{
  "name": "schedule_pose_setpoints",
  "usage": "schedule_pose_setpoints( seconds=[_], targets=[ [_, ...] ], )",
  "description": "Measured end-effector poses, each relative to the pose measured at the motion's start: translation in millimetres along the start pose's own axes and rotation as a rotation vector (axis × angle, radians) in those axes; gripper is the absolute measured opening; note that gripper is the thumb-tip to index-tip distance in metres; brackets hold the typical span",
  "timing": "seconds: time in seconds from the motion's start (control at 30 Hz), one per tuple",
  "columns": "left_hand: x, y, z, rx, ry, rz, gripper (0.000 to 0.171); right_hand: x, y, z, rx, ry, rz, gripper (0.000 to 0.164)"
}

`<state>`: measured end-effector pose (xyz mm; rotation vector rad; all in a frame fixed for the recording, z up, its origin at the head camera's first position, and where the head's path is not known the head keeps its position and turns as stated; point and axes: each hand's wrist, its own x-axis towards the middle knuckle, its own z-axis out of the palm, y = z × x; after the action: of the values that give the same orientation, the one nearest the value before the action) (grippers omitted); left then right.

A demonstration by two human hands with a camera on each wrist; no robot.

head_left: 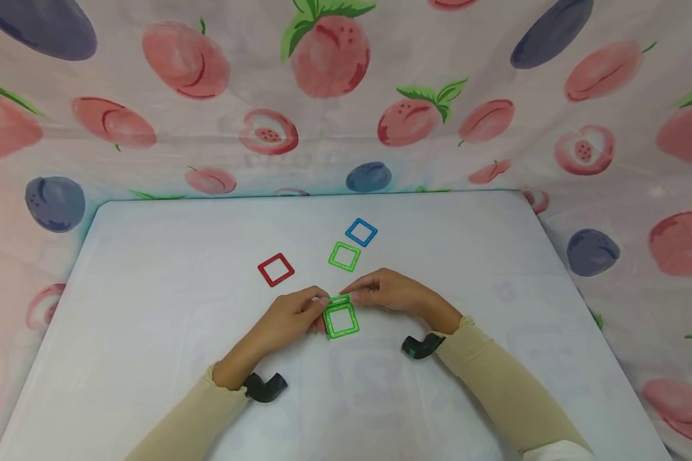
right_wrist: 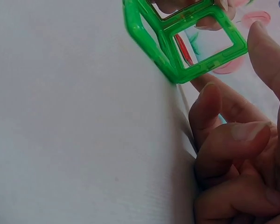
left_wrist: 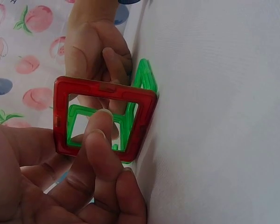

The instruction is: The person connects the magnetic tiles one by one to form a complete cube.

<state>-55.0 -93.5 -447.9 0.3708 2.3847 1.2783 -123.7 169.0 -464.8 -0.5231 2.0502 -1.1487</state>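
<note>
A green square magnetic tile (head_left: 342,335) lies flat on the table, and a second green magnetic tile (right_wrist: 210,65) stands upright along its far edge. A red magnetic tile (left_wrist: 144,126) stands upright at the left side of the flat one. My left hand (head_left: 291,317) pinches the red tile, its fingertips overlapping the frame's opening in the left wrist view. On the other side, my right hand (head_left: 389,291) has its thumb at the upright green tile's right corner and its index finger behind that tile. The other right fingers are loosely curled near the table.
Farther back on the white table (head_left: 150,307) lie a loose red tile (head_left: 275,283), a green tile (head_left: 344,267) and a blue tile (head_left: 361,242). A fruit-patterned cloth (head_left: 323,121) hangs behind the table. Black curved pieces (head_left: 265,388) sit at both wrists.
</note>
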Motion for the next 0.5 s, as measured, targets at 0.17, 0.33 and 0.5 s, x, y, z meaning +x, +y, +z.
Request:
schedule_pose_setpoints(
  seconds=[0.17, 0.33, 0.5],
  targets=[
    [-0.5, 1.5, -0.1, -0.008, 0.011, -0.014, 0.021, 0.0, -2.3, -0.9, 0.002, 0.01, 0.025, 0.03],
    [0.6, 1.6, -0.3, -0.006, 0.012, -0.009, 0.022, 0.0, -3.2, -0.9, 0.023, 0.022, 0.037, 0.027],
    [0.5, 3.4, -1.6, -0.005, 0.009, -0.01, 0.022, -0.5, -4.9, -0.2, 0.06, 0.027, 0.031, 0.026]
  ],
)
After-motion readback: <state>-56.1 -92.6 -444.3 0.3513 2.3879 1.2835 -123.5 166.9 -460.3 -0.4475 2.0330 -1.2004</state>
